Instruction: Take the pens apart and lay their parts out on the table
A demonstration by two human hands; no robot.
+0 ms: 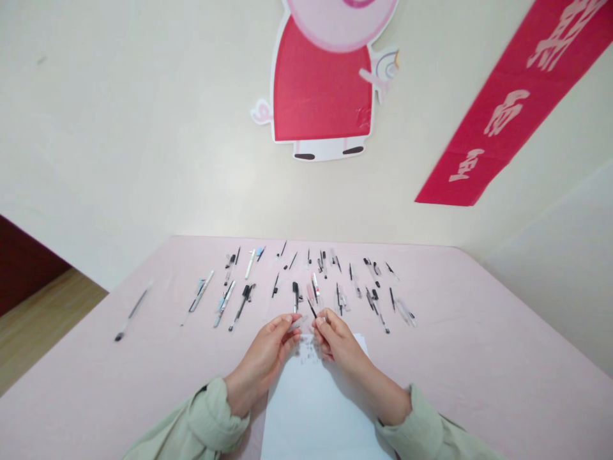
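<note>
My left hand [268,354] and my right hand [338,338] meet above the far end of a white sheet of paper [316,409], which bears small scribbles. Both hands pinch a clear pen barrel [297,324] between their fingertips, the left at one end and the right at the other. A thin black refill [312,309] sticks out past my right fingers. Both sleeves are pale green.
Several pens and pen parts [297,281] lie spread in rows across the pink table [479,358] beyond my hands. One black pen [130,314] lies apart at the far left. A cartoon pig cutout [325,76] and a red banner [507,108] hang on the wall.
</note>
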